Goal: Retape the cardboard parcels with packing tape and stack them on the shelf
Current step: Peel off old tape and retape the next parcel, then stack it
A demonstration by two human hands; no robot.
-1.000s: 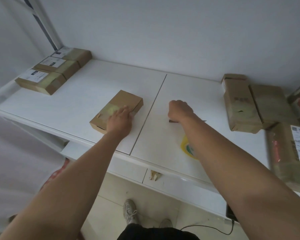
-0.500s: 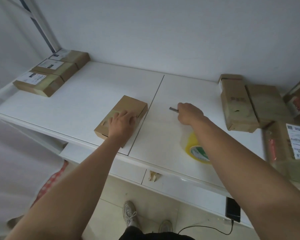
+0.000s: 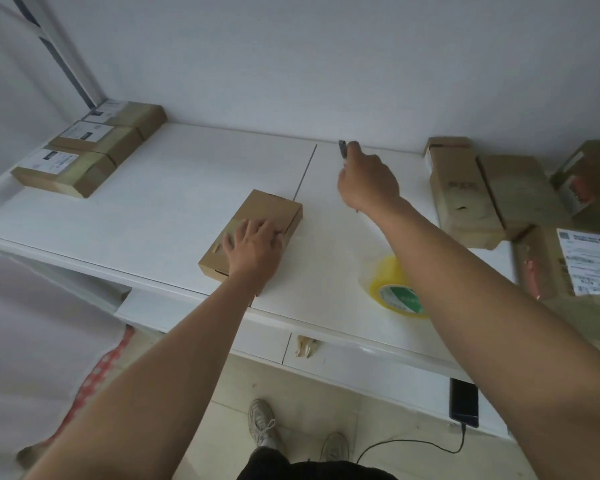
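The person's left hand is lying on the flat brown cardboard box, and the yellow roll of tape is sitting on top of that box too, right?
Not quite. The head view shows the left hand resting on the flat brown cardboard box, but the yellow roll of tape isn't on it. It lies on the white table to the box's right, beneath the right forearm.

Dim, flat, bluish light; faint shadows; soft focus; wide-angle bending at edges.
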